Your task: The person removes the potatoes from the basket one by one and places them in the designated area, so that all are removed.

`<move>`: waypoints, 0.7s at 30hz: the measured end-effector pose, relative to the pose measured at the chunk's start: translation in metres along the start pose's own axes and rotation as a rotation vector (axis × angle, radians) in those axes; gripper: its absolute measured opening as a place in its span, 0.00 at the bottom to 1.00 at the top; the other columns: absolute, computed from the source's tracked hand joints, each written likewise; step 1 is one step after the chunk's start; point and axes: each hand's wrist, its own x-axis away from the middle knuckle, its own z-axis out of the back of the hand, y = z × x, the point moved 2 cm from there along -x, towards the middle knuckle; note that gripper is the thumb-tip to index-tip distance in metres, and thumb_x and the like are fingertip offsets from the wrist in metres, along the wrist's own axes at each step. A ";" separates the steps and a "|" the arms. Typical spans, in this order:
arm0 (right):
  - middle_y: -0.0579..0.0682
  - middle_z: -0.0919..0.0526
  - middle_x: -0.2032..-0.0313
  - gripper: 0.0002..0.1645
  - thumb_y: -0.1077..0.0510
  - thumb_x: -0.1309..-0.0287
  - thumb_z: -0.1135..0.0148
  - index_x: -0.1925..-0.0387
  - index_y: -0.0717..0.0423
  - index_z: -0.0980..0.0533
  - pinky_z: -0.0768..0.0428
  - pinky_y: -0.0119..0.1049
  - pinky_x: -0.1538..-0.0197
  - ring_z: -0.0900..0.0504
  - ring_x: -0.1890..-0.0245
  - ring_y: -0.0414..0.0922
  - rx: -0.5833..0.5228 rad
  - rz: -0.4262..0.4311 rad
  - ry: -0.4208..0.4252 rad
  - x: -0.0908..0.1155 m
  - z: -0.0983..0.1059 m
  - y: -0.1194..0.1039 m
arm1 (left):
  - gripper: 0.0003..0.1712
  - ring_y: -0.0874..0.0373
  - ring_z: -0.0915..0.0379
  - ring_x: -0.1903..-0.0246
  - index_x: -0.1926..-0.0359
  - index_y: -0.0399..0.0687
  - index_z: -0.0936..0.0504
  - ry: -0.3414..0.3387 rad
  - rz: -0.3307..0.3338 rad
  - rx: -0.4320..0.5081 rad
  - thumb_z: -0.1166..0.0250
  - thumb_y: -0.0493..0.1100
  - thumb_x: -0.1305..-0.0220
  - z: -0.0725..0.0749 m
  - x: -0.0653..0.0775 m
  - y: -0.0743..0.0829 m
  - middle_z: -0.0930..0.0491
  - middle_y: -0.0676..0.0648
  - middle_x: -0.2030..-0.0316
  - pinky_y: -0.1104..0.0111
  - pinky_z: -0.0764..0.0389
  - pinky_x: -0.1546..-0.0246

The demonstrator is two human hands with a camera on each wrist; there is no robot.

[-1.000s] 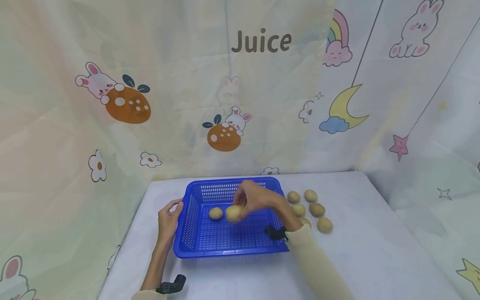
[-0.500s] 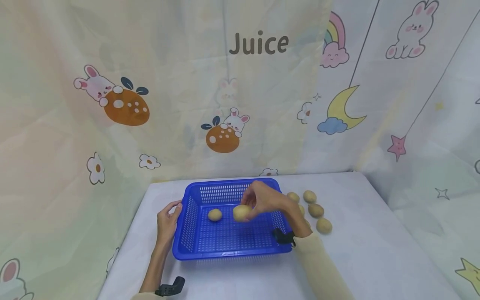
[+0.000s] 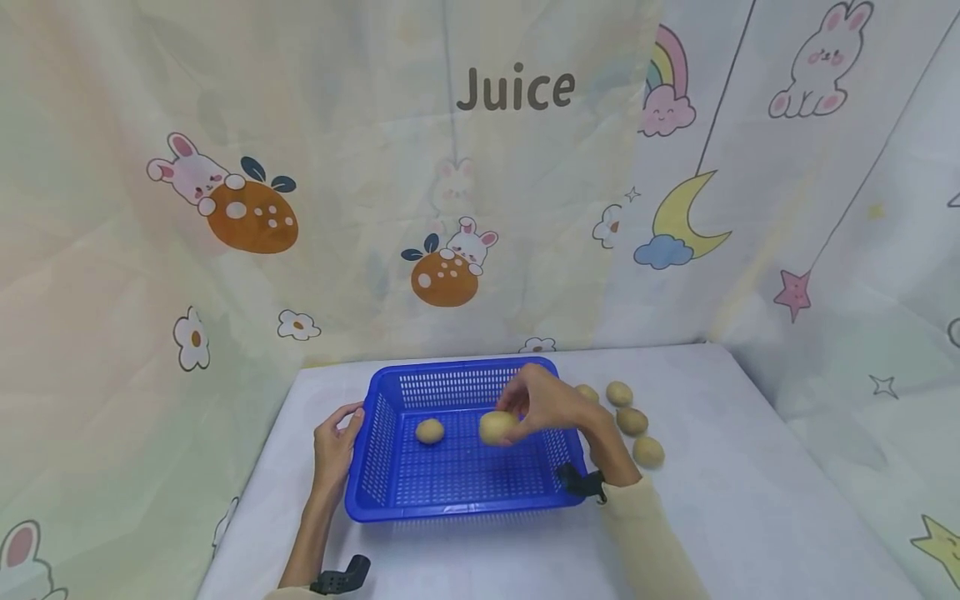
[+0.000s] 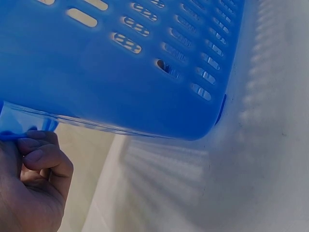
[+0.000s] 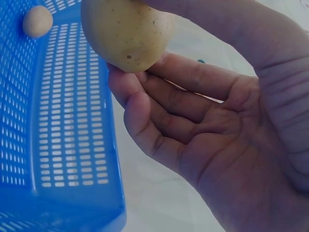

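A blue perforated plastic basket (image 3: pixel 465 507) stands on the white table. My left hand (image 3: pixel 334 443) grips its left rim, and in the left wrist view the curled fingers (image 4: pixel 46 154) hold the basket's edge. Over the basket, right of its middle, my right hand (image 3: pixel 546 402) pinches a potato (image 3: pixel 497 427) between thumb and fingers. The right wrist view shows this potato (image 5: pixel 128 36) close up, pale yellow with small brown specks. Another potato (image 3: pixel 430 431) lies on the basket floor, left of the held one.
On the table right of the basket lie several more potatoes (image 3: pixel 632 421), some partly hidden behind my right forearm. A printed curtain (image 3: pixel 360 208) hangs behind the table (image 3: pixel 735 500).
My right hand has moved rightward over the basket with the potato in its grip, away from the potato on the basket floor. The left hand stays on the rim.
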 end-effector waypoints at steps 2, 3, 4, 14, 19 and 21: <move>0.46 0.08 0.68 0.20 0.54 0.58 0.08 0.62 0.54 0.09 0.12 0.36 0.63 0.15 0.71 0.42 -0.001 -0.015 0.005 0.003 0.002 0.002 | 0.23 0.66 0.13 0.74 0.33 0.37 0.18 0.001 0.005 -0.003 0.42 0.49 0.14 0.000 0.001 0.000 0.09 0.33 0.52 0.74 0.14 0.72; 0.45 0.08 0.68 0.20 0.54 0.58 0.08 0.62 0.53 0.09 0.12 0.36 0.63 0.15 0.71 0.42 -0.004 -0.025 0.007 0.005 0.003 0.003 | 0.23 0.66 0.13 0.74 0.33 0.37 0.18 0.003 0.007 -0.004 0.42 0.49 0.14 0.000 0.001 0.000 0.09 0.33 0.52 0.74 0.14 0.72; 0.45 0.08 0.68 0.20 0.52 0.58 0.08 0.62 0.51 0.09 0.12 0.36 0.62 0.15 0.70 0.42 -0.010 -0.038 0.012 0.007 0.005 0.005 | 0.23 0.66 0.12 0.73 0.33 0.37 0.18 0.002 0.006 -0.005 0.42 0.49 0.14 0.000 0.002 0.000 0.09 0.33 0.53 0.74 0.14 0.71; 0.47 0.07 0.64 0.22 0.50 0.56 0.09 0.59 0.52 0.08 0.11 0.41 0.57 0.13 0.65 0.47 -0.011 -0.023 0.060 0.027 0.024 0.011 | 0.23 0.65 0.13 0.74 0.35 0.34 0.17 0.010 -0.014 0.011 0.41 0.48 0.14 0.000 0.002 0.003 0.07 0.48 0.63 0.73 0.14 0.73; 0.46 0.07 0.63 0.23 0.49 0.55 0.09 0.58 0.53 0.08 0.12 0.41 0.57 0.14 0.64 0.46 0.020 -0.057 0.078 0.035 0.031 0.014 | 0.23 0.66 0.13 0.74 0.34 0.34 0.17 0.012 -0.001 0.015 0.41 0.48 0.14 0.000 0.001 0.002 0.07 0.40 0.59 0.73 0.14 0.73; 0.46 0.07 0.63 0.23 0.48 0.54 0.10 0.57 0.53 0.09 0.12 0.40 0.57 0.14 0.64 0.46 0.027 -0.075 0.080 0.037 0.033 0.015 | 0.23 0.66 0.13 0.74 0.33 0.35 0.18 0.009 0.009 0.016 0.42 0.48 0.14 0.000 0.001 0.001 0.08 0.35 0.55 0.73 0.14 0.72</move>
